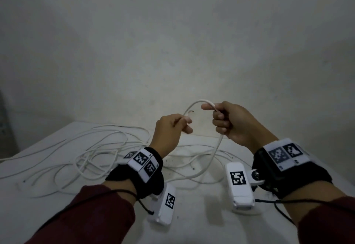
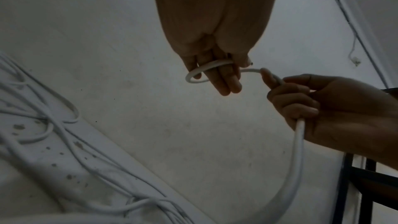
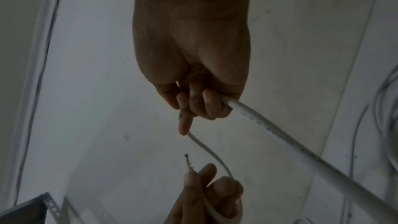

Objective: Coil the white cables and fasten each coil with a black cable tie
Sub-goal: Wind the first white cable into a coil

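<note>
Holding one white cable (image 1: 216,153) up between both hands, we have its free end raised above the white table (image 1: 192,224), in front of the pale wall (image 1: 172,32). Our left hand (image 1: 170,132) pinches the cable just behind its tip, thumb against curled fingers (image 2: 224,81), and a short stripped bit of wire (image 3: 186,160) pokes out past the pinch. From there the cable arches up and over to our right hand (image 1: 233,122), which is closed in a fist around it, thumb lying along the top of the arch. Below the right fist the cable drops in a long curve to the table and runs toward the near middle, between the two wrist cameras. The two hands sit near each other at about the same height, not touching, joined only by the short arch of cable.

The right wrist view shows faint printed lettering on the cable's jacket where it leaves the fist; the words are too blurred to read.

On the left and far part of the table lies the loose tangle of white cables (image 1: 92,153), spread out in overlapping loops and none of them coiled; some strands reach across to the right behind the held cable. It may be several cables or one long run, and we cannot tell which from these views. Small dark specks dot the tabletop around the tangle. Both forearms wear dark red sleeves (image 1: 86,215) and black wrist straps (image 1: 151,170) with square printed markers
</note>
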